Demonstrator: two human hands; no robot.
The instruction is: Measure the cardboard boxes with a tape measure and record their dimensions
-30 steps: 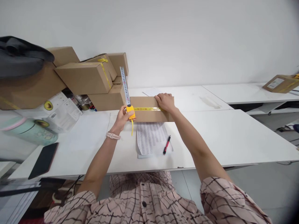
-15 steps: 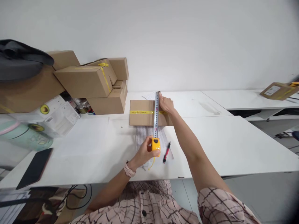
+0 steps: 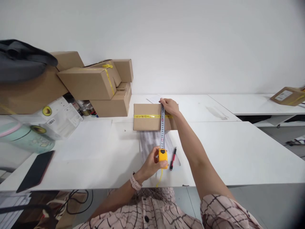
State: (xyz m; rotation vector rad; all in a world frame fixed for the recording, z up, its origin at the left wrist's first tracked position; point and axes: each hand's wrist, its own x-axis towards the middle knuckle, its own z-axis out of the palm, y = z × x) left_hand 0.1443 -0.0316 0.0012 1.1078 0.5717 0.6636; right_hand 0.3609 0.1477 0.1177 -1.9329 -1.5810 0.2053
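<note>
A small cardboard box [image 3: 146,124] with a strip of yellow tape lies on the white table in front of me. Across it, front to back, runs the pulled-out blade of a yellow tape measure [image 3: 163,156]. My left hand [image 3: 152,163] is closed around the tape measure's case, near the table's front edge. At the box's far edge, my right hand [image 3: 169,106] pinches the end of the blade. Printed paper sheets [image 3: 148,144] stick out from beneath the box's near side. Beside the case, on its right, is a red and black pen [image 3: 173,158].
Stacked cardboard boxes [image 3: 88,84], a white carton with avocado pictures [image 3: 58,119], a mint-green bottle [image 3: 26,136] and a dark phone [image 3: 35,171] occupy the left side. Another labelled box [image 3: 287,96] sits far right. A wall [image 3: 190,47] rises behind the table.
My left hand has drawn the tape measure's case slightly toward me. My right hand has brought the blade's end nearer, down to the box's far edge. The view has shifted a little.
</note>
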